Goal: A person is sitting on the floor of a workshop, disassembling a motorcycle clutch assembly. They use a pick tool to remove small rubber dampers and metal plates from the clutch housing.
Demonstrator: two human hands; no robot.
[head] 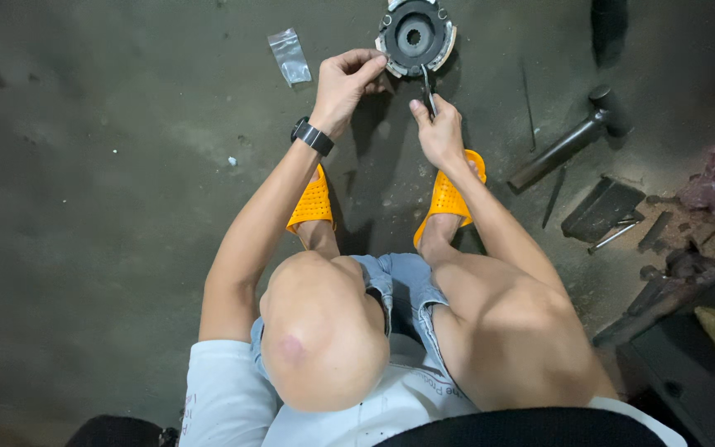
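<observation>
squatting over a dark concrete floor (109, 248), a person works on a round metal clutch assembly (415, 35) lying flat just beyond both hands; the left hand (345, 83), a black watch (313, 136) on its wrist, is curled with its fingertips pressed on the lower left rim of the assembly, while the right hand (439, 131) is closed around a thin metal tool (428, 87) whose tip reaches up to the assembly's lower edge, right beside the left fingertips; below the hands, towards the body, sit two orange slippers (312, 201) on the feet; left of the left hand, a little apart, lies a small clear plastic bag (290, 56); right of the right hand, well apart, lie a black hammer (573, 141) and, further out, a scatter of dark metal parts (622, 215)
</observation>
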